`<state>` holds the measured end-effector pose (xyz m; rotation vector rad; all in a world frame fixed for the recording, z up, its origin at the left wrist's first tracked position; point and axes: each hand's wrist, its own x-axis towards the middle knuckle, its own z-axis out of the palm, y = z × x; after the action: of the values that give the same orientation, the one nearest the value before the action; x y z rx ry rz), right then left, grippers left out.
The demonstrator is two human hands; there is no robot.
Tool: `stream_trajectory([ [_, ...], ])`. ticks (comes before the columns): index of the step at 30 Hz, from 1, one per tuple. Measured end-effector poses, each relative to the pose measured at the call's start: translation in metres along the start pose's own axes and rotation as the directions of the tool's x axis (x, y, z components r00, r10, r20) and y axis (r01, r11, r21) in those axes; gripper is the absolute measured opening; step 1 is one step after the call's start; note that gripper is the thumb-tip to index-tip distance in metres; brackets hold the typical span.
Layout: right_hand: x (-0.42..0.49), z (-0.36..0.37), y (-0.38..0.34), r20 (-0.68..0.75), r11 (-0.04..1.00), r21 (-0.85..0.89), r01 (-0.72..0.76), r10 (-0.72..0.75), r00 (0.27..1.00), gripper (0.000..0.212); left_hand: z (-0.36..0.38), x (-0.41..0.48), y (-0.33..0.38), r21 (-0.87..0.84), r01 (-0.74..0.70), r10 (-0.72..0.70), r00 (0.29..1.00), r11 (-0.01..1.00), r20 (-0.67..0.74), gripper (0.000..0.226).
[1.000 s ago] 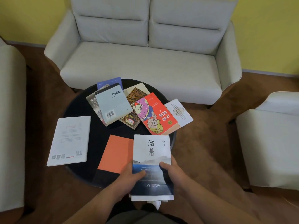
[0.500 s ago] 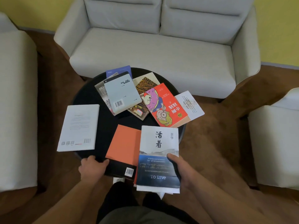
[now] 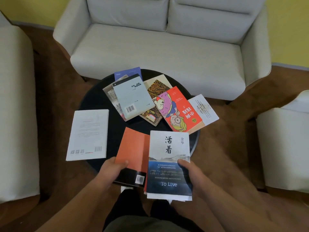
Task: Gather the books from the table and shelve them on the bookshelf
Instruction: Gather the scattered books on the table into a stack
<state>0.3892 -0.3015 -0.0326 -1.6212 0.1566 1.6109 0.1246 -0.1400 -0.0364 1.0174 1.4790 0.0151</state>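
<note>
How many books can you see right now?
9 visible: white book at left, orange book in the left hand, To Live in the right hand, and six overlapping farther back: blue, grey, pale, brown, red, another white. More lie partly hidden under To Live.

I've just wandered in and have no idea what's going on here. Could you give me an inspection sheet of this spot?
Surface: round black table, largely covered with books.
Job's things: To Live book tops a stack; orange book at the near edge; white book overhangs the left edge; pale blue book, red cartoon book and others overlap at the back. Bookshelf not in view.
Clutter: nothing seen.
Grips: left hand holds the orange book; right hand holds the stack.
Cables: nothing seen.
Surroundings: grey sofa, left armchair, right armchair, brown carpet, yellow wall.
</note>
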Motion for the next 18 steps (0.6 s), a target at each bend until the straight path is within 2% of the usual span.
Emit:
stream_trajectory([
  [2,-0.002,0.008,0.0,-0.015,0.999,0.012,0.03,-0.029,0.999,0.038,-0.005,-0.004,0.0,0.029,-0.065,0.065,0.998,0.998,-0.007,0.031],
  [5,-0.004,0.024,-0.003,-0.034,0.998,-0.008,0.068,-0.068,0.997,0.037,-0.017,-0.012,0.005,0.219,-0.176,0.197,0.978,0.96,-0.075,0.028],
  [10,-0.002,0.063,-0.02,-0.029,0.99,-0.076,0.12,-0.122,0.992,0.026,-0.052,-0.021,0.009,0.295,-0.226,0.276,0.951,0.928,-0.14,0.03],
  [15,0.011,0.088,-0.028,-0.049,0.981,-0.151,0.122,-0.131,0.99,0.018,-0.099,-0.017,0.014,0.147,-0.202,0.225,0.96,0.968,-0.164,0.034],
  [18,0.02,0.09,-0.034,-0.045,0.899,-0.415,0.143,-0.177,0.983,0.034,-0.12,-0.009,0.022,0.005,-0.168,0.166,0.972,0.986,-0.169,0.035],
])
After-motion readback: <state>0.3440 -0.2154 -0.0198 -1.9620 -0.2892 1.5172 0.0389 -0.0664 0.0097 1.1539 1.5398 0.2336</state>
